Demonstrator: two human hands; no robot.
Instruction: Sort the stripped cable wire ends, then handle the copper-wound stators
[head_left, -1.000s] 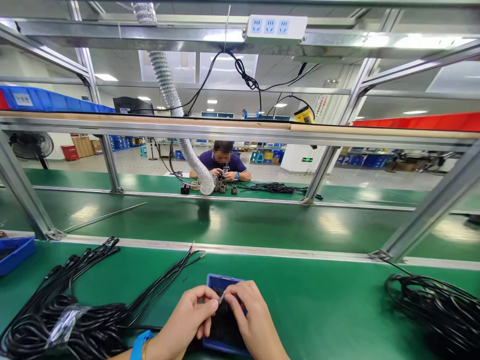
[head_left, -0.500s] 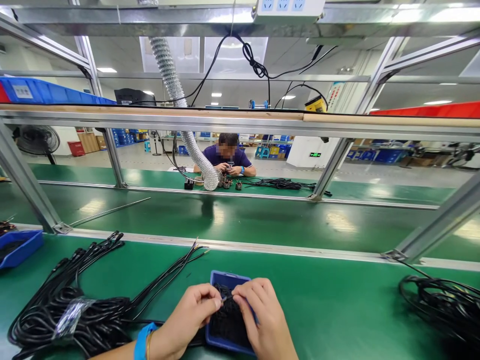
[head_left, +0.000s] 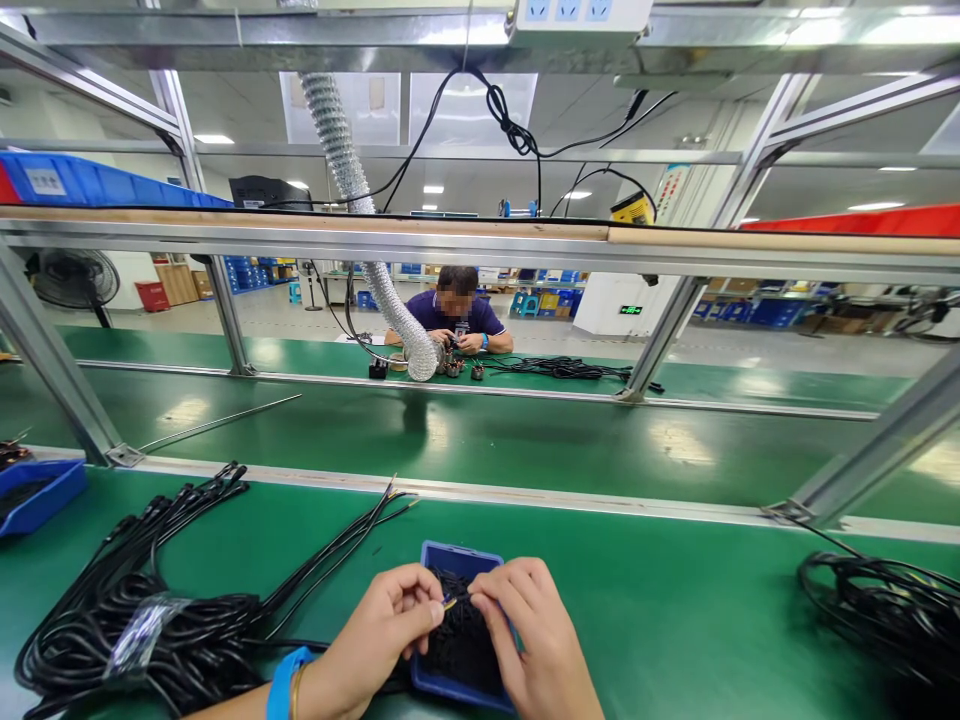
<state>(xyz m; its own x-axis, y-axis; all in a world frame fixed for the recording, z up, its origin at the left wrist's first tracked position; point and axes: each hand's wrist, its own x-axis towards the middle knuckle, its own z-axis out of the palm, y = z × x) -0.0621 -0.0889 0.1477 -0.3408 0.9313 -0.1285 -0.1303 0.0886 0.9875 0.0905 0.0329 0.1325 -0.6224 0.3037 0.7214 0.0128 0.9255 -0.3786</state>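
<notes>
Green bench top [head_left: 660,600] stretched before us, metal framing [head_left: 420,240] ran across above it, and a co-worker [head_left: 459,315] sat at the far side; up close, our work was mid-piece. Here was our left hand [head_left: 386,625], thumb and forefinger pinched on thin wire ends [head_left: 450,604], a touch of yellow and blue poking out over the small blue bin [head_left: 463,547] and its black pieces [head_left: 457,650]. Our right hand [head_left: 529,630] came in opposite, fingertips pressed together just beside those wires, though we couldn't tell whether anything sat between them. How far along were we? On the wire ends we could make out nothing fitted, so this one looked unfinished. Over on the left lay the taped cable bundle [head_left: 187,650], several coloured cores bare at its free ends, which we judged to be work left over. On the right, the loose cable coil [head_left: 885,610] gave us no verdict: done or waiting, we couldn't say.
</notes>
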